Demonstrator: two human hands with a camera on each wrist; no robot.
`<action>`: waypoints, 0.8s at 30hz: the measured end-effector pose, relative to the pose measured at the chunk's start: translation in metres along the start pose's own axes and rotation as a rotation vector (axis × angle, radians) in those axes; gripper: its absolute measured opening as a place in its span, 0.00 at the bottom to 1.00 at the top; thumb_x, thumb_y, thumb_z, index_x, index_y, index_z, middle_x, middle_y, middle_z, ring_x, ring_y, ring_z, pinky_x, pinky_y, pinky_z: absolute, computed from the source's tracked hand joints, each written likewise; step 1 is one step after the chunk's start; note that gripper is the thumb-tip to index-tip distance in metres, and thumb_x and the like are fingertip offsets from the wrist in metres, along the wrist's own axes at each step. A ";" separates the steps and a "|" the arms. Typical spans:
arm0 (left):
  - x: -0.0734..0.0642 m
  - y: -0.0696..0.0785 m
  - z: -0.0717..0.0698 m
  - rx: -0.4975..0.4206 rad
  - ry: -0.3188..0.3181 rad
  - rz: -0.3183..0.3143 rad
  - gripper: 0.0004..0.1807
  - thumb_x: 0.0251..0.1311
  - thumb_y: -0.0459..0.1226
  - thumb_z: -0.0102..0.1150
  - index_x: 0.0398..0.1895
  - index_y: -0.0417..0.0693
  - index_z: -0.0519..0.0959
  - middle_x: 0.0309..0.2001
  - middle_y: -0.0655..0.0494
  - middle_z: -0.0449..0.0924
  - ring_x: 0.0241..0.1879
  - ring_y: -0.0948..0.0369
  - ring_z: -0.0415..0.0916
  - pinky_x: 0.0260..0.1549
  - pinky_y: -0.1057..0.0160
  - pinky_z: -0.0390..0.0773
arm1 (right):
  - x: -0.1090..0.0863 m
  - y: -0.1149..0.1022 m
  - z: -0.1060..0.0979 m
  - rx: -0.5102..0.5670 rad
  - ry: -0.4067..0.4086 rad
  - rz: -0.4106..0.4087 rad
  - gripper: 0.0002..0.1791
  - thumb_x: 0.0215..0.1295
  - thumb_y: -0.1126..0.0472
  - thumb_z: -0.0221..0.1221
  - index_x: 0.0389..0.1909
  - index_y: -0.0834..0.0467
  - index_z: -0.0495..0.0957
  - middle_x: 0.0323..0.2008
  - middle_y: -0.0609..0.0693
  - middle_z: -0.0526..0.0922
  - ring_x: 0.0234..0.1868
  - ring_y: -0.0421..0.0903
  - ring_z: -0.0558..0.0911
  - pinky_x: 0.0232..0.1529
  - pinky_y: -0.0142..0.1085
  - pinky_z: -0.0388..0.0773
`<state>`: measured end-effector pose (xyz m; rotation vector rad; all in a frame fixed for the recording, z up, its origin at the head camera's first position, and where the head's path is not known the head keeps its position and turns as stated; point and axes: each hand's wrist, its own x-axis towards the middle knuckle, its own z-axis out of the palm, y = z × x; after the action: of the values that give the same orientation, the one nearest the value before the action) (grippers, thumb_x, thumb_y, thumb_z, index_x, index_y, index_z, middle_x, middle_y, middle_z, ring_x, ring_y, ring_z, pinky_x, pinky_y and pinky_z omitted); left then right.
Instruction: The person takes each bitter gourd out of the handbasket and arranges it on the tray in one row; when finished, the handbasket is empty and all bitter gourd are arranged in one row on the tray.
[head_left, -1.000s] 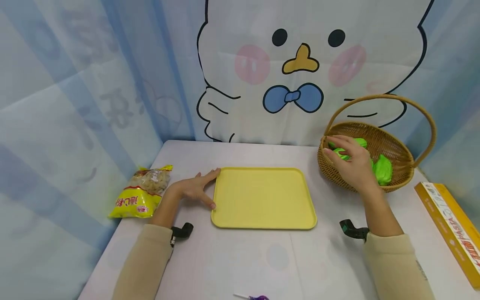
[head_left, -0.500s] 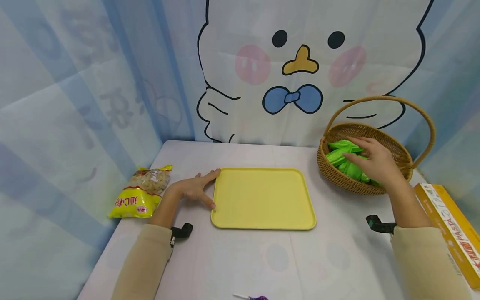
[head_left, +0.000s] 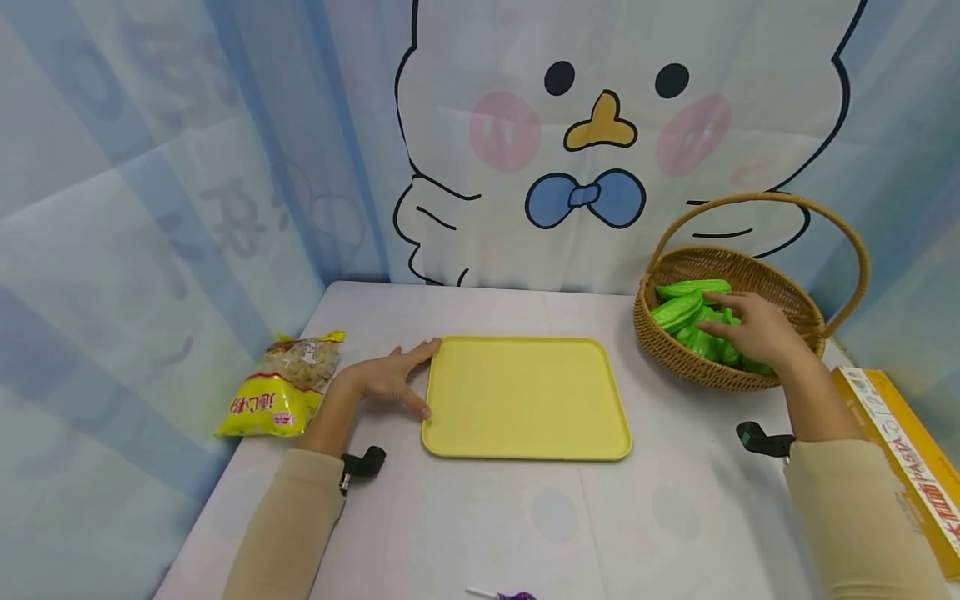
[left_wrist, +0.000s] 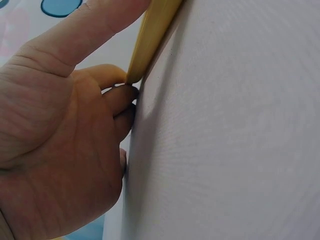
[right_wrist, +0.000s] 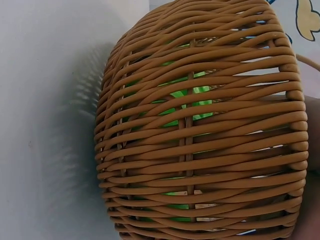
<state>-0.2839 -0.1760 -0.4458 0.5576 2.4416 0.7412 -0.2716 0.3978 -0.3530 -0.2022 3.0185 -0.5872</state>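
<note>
The yellow tray (head_left: 527,400) lies flat on the table, bare on top. My left hand (head_left: 384,382) rests against its left edge, thumb and fingers spread; in the left wrist view the thumb and a finger touch the tray's edge (left_wrist: 152,40). At the right stands a wicker basket (head_left: 701,371) with a tall handle, holding several shiny bright green wrapped packets (head_left: 678,310). My right hand (head_left: 761,329) reaches into the basket over the packets, fingers apart and slightly bent, with no packet seen between them. In the right wrist view the basket's woven side (right_wrist: 200,140) hides most of that hand.
A yellow snack bag (head_left: 281,387) lies left of the left forearm. Along the right edge lies a long orange pasta box (head_left: 896,458), partly behind the right sleeve. A purple lollipop (head_left: 510,595) is at the near edge. A printed curtain (head_left: 585,250) hangs behind the table.
My right hand has moved rightward from the basket's left side and lowered slightly over the packets. Green packets at the basket's left now show more fully. The left hand and tray stay put.
</note>
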 end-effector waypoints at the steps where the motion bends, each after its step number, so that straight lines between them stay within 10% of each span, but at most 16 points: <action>1: 0.000 0.000 0.000 0.001 0.001 -0.001 0.75 0.42 0.57 0.83 0.87 0.61 0.39 0.86 0.53 0.33 0.82 0.35 0.24 0.78 0.31 0.31 | 0.001 0.001 0.000 0.001 -0.010 0.008 0.38 0.78 0.48 0.57 0.79 0.63 0.60 0.71 0.75 0.66 0.66 0.78 0.66 0.60 0.75 0.66; 24: 0.000 -0.001 0.002 0.012 0.010 -0.010 0.73 0.43 0.56 0.83 0.86 0.64 0.39 0.86 0.55 0.34 0.82 0.34 0.26 0.77 0.28 0.33 | 0.009 0.011 0.003 0.051 -0.115 0.115 0.36 0.76 0.48 0.60 0.75 0.66 0.66 0.72 0.80 0.60 0.70 0.79 0.61 0.64 0.73 0.65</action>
<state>-0.2828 -0.1759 -0.4477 0.5474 2.4574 0.7276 -0.2814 0.4050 -0.3604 -0.0571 2.8774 -0.6194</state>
